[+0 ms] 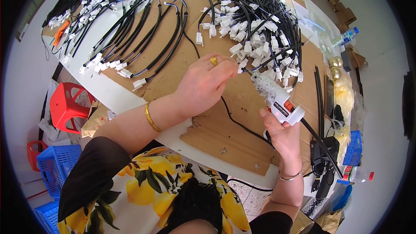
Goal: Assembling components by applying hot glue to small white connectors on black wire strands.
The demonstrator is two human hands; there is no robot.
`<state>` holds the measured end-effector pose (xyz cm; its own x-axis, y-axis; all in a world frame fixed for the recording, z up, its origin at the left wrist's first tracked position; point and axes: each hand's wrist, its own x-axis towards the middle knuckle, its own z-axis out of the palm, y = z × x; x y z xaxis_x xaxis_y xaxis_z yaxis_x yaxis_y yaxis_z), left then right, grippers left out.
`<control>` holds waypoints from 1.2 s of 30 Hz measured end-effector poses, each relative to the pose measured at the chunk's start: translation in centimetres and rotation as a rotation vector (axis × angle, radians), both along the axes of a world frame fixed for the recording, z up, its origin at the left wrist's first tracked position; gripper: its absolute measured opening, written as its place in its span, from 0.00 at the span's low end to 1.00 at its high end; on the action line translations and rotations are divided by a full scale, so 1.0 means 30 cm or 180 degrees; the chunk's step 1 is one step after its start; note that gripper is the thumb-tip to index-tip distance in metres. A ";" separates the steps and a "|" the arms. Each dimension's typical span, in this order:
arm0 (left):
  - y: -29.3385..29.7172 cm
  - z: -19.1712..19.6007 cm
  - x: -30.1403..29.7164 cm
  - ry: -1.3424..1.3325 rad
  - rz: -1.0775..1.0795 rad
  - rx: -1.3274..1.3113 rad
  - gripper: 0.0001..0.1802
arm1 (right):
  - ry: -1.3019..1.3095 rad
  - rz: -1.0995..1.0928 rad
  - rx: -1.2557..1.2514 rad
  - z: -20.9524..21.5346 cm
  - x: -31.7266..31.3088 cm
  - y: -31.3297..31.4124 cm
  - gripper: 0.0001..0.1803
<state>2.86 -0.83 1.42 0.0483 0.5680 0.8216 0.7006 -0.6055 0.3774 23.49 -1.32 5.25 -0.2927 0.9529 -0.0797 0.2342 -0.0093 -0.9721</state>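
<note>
My right hand is wrapped round a white hot glue gun with an orange-red part near its back. The gun's nozzle points up and left, close to the fingertips of my left hand. Those fingers are closed in a pinch above the cardboard, and what they hold is hidden. Right beside the fingertips shows a small white connector; I cannot tell whether it is gripped. Just beyond lies a heap of black cables with white connectors.
Several black cables lie in a row at the left, near another cable bundle. A thin black cord crosses the cardboard. Black adapters and a clear bottle are at right. A red stool and blue crates stand left.
</note>
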 end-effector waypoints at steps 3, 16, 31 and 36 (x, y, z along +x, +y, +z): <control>-0.006 0.004 0.003 -0.0027 0.0020 -0.0148 0.10 | -0.0262 0.0097 0.0200 -0.009 0.001 0.003 0.09; -0.003 0.006 0.002 -0.0178 0.0082 -0.0126 0.10 | -0.0651 0.0179 0.0562 -0.047 0.014 0.017 0.09; -0.003 0.004 0.004 -0.0123 0.0031 -0.0133 0.10 | -0.0537 0.0192 0.0617 -0.037 0.010 0.014 0.09; -0.008 0.010 0.008 -0.0052 0.0037 -0.0133 0.09 | -0.0688 0.0269 0.1260 -0.082 0.022 0.025 0.09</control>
<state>3.11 -1.06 1.72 0.0282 0.6022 0.7979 0.7009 -0.5810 0.4137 24.15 -0.58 2.79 -0.3873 0.8958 0.2179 0.4160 0.3807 -0.8258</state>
